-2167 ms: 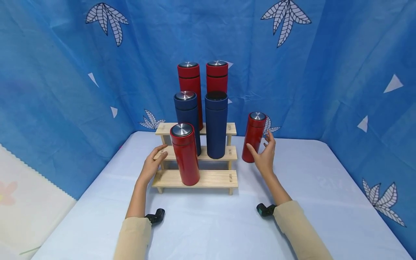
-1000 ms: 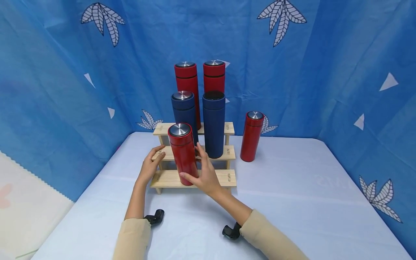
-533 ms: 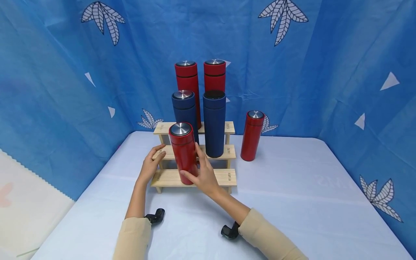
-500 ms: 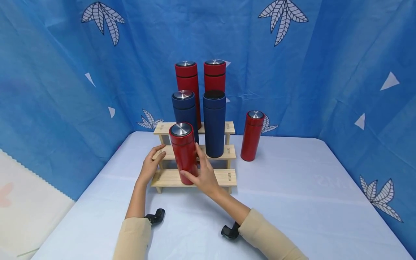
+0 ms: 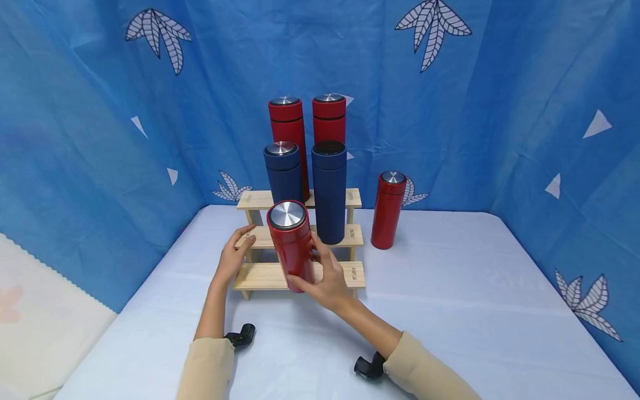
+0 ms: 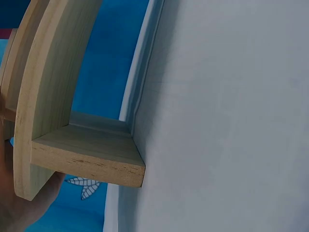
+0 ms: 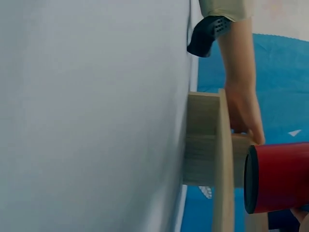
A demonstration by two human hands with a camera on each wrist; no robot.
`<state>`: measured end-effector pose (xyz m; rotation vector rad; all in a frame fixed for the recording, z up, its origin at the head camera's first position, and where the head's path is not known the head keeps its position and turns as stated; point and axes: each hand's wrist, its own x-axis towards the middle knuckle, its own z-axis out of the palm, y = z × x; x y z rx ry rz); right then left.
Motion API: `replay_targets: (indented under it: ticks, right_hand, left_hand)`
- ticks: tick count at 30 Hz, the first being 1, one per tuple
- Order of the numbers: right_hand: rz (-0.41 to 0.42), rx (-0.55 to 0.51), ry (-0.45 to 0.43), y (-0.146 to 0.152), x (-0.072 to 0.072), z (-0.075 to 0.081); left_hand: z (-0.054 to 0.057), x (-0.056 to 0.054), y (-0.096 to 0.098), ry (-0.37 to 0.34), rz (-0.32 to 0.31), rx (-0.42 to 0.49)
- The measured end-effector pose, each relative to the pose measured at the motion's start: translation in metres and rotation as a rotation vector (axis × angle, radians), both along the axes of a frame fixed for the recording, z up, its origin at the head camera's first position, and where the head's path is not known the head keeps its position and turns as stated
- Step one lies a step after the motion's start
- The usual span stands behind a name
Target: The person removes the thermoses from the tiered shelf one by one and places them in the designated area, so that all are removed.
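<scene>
My right hand (image 5: 331,284) grips a glossy red thermos (image 5: 295,253) with a steel-topped lid, its fingers behind and thumb in front. In the right wrist view the thermos's dark base (image 7: 250,179) is apart from the lowest shelf. My left hand (image 5: 231,260) holds the left end of the middle shelf of a three-tier wooden rack (image 5: 255,275). Two blue thermoses stand on the middle tier: one steel-lidded (image 5: 283,173), partly hidden by the held one, the other black-lidded (image 5: 329,194). Two taller-standing red thermoses, left (image 5: 289,125) and right (image 5: 330,119), are at the top.
Another red thermos (image 5: 387,211) stands upright on the white-covered table (image 5: 450,289), right of the rack. Blue patterned cloth (image 5: 240,66) hangs behind and at both sides. Black camera mounts sit on both wrists.
My right hand has gone from the red thermos at the right to the one on the lowest shelf, gripped it and raised it slightly toward me. The left hand stays at the rack.
</scene>
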<state>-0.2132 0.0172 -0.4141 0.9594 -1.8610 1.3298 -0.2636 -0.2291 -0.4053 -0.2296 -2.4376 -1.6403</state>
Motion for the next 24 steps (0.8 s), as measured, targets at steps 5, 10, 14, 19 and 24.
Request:
replay_targets:
  ticks: [5,10,14,19,24]
  right_hand:
    - [-0.015,-0.054,0.078,0.017,0.003,0.013]
    - [-0.077,-0.087,0.142,0.047,0.003,0.029]
    - [-0.129,-0.114,0.197,0.074,0.005,0.046]
    - [-0.252,-0.117,0.202,0.118,-0.005,0.043]
    - [-0.375,-0.132,0.149,0.158,-0.02,0.043]
  left_hand:
    - [0.0,0.002,0.0,-0.005,0.005,-0.001]
    - [0.001,0.002,0.0,-0.013,0.011,0.006]
    - [0.001,0.001,0.0,-0.008,0.01,0.022]
    - [-0.002,0.0,0.001,-0.016,0.006,0.025]
    - [-0.003,0.0,0.0,-0.017,0.016,0.032]
